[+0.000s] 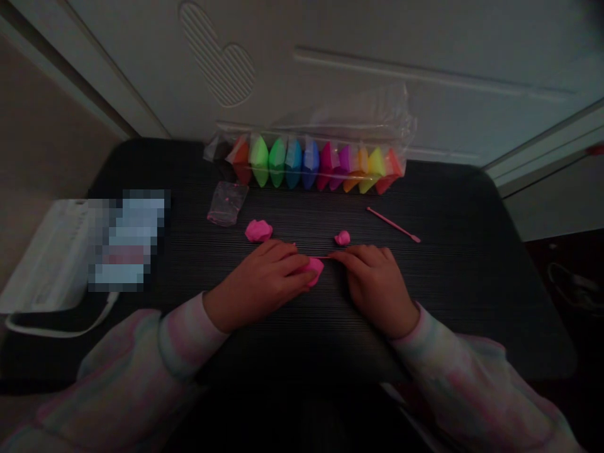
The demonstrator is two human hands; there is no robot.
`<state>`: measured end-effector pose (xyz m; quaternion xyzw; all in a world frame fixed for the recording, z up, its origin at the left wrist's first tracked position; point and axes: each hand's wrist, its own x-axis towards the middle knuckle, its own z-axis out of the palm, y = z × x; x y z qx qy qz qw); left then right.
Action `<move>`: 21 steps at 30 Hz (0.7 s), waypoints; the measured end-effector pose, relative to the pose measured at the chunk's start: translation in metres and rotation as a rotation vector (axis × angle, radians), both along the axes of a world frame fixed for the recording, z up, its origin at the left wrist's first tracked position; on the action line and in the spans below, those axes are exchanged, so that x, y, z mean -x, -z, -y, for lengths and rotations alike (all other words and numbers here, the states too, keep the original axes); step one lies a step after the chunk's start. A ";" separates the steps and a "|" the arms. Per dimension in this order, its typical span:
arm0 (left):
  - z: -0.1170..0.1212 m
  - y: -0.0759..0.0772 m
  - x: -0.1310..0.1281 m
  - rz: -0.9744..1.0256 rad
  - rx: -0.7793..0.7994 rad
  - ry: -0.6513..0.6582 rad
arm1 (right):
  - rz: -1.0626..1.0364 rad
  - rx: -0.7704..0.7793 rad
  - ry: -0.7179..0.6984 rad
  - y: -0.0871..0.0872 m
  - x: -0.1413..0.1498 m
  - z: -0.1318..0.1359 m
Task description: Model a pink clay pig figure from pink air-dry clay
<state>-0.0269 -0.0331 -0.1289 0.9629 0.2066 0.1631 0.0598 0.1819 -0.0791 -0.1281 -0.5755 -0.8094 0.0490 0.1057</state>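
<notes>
My left hand (267,280) is closed over a lump of bright pink modelling clay (315,270), part of which shows past the fingertips. My right hand (377,283) pinches one end of a thin pink stick (321,257), which runs left along the top of that lump. Its far end is hidden by my left fingers. Just beyond my left hand lies a second pink clay lump (259,231). A small pink clay piece (343,238) rests on the table near my right fingertips.
On the black table (448,283), a pink modelling tool (392,224) lies right of centre. Behind stands a clear bag of coloured clay packets (309,165), with a crumpled empty wrapper (228,203) in front. A blurred phone (134,239), white box (51,255) and white cable (70,333) occupy the left.
</notes>
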 end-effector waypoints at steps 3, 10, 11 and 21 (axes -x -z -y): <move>-0.001 -0.002 0.001 -0.003 0.036 -0.009 | -0.015 0.003 0.036 0.001 -0.002 -0.002; -0.003 -0.009 0.005 0.013 0.118 -0.008 | -0.020 0.015 0.037 0.001 0.000 -0.006; -0.003 -0.009 0.005 0.012 0.123 -0.006 | -0.025 0.009 0.035 0.001 0.000 -0.007; -0.004 -0.009 0.004 -0.028 0.130 0.011 | -0.047 -0.063 0.014 0.003 0.000 -0.013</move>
